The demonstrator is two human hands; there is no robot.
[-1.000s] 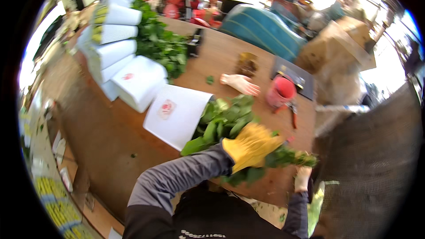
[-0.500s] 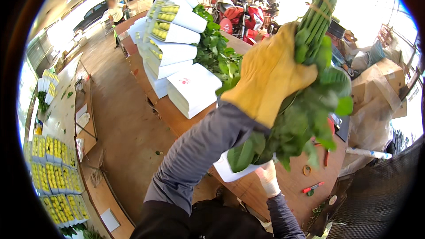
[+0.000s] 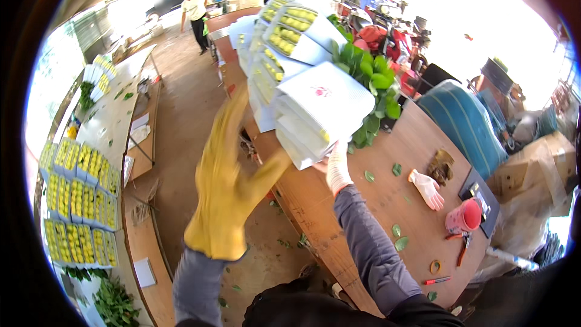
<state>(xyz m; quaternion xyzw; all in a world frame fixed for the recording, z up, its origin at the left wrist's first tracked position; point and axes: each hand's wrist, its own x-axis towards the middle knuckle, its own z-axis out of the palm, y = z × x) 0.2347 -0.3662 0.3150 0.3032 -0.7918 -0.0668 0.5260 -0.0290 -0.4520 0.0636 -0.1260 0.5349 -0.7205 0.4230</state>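
Observation:
My left hand [image 3: 227, 188], in a thick yellow work glove, is raised over the aisle beside the table's left edge, slightly blurred. Its thumb stands apart from the fingers, and it holds nothing. At the near end of the stack, my right hand [image 3: 338, 172] in a thin white glove has its fingers at the lower corner of a flower bunch wrapped in white sheet [image 3: 330, 100]. Part of those fingers is hidden by the wrap. Green leaves [image 3: 372, 82] stick out to the right. Behind lie several more wrapped bunches with yellow-green buds [image 3: 290, 33].
On the wooden table [image 3: 375, 206] are a loose white glove [image 3: 426, 189], a pink cup [image 3: 463, 215], red-handled pruners [image 3: 463, 247], a tape roll [image 3: 435, 266] and a red marker [image 3: 437, 280]. A left-hand bench holds more bunches [image 3: 78, 206]. A person [image 3: 195, 15] stands far off.
The leafy bunch my left hand held up by its stems is out of that hand. My left hand has swung left; my right hand has moved up to the stack. The view has shifted.

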